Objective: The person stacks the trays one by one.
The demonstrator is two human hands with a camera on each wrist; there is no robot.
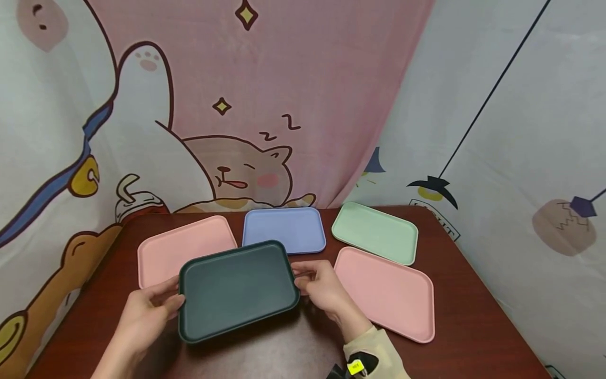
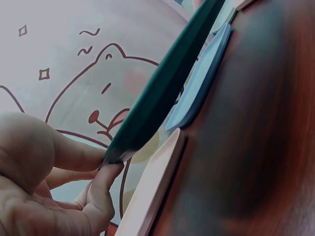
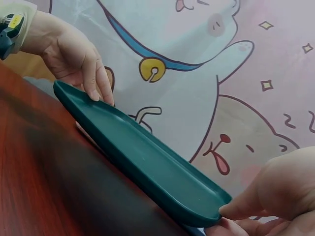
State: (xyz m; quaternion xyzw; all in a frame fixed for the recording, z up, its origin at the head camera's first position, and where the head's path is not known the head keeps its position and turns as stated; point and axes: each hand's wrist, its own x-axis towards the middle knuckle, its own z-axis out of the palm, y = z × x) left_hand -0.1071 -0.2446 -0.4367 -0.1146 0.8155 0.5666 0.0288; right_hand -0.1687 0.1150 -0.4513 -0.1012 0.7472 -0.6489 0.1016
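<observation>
A dark green rectangular tray [image 1: 239, 289] is held up off the table between both hands. My left hand [image 1: 147, 316] pinches its left short edge, thumb on one side and fingers on the other; the left wrist view shows this grip on the tray's rim close up. At the opposite short edge, my right hand [image 1: 324, 289] pinches the rim between thumb and fingers, also seen in the right wrist view. Behind the green tray lies a pink tray [image 1: 184, 247], partly covered by it in the head view. A blue tray [image 1: 284, 230] lies at the back middle.
On the right lie a light green tray [image 1: 376, 231] and, nearer, a second pink tray [image 1: 388, 295]. All rest on a dark reddish-brown table [image 1: 468, 316]. A printed cartoon curtain [image 1: 331, 95] hangs behind the table and along its sides.
</observation>
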